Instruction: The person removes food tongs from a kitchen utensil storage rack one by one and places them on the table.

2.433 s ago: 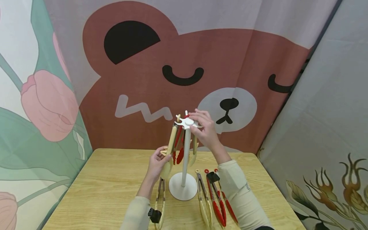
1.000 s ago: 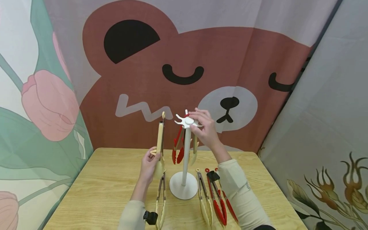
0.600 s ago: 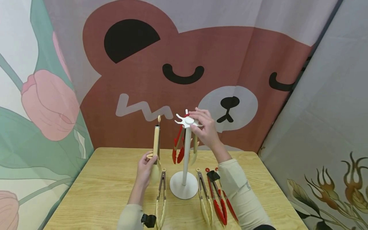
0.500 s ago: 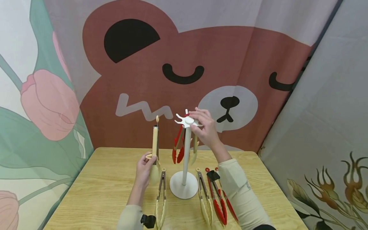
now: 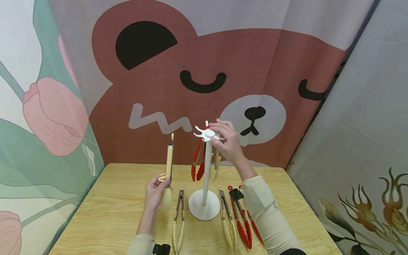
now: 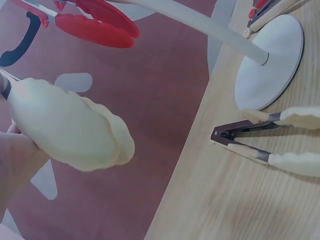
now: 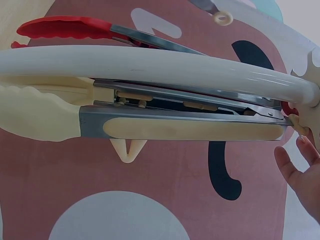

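My left hand (image 5: 154, 194) grips a pair of cream-tipped tongs (image 5: 169, 163) upright in the air, left of a white hanging stand (image 5: 208, 170). In the left wrist view, the cream head of these tongs (image 6: 70, 125) hangs above the table edge. My right hand (image 5: 230, 143) holds the hooked top of the stand between thumb and fingers. Red tongs (image 5: 199, 170) and another cream pair (image 5: 216, 164) hang from the hooks. In the right wrist view, the hanging cream tongs (image 7: 195, 128) lie along the pole, close to my fingertips.
On the wooden table (image 5: 111, 209), cream tongs (image 5: 175, 230) lie left of the stand's round base (image 5: 197, 212). More cream tongs (image 5: 225, 226) and red tongs (image 5: 243, 235) lie to its right, partly under my right forearm. A bear-print curtain (image 5: 153, 95) stands behind.
My left hand has taken the cream tongs away from the stand's hook and carried them left and lower. My right hand stays at the top of the stand.
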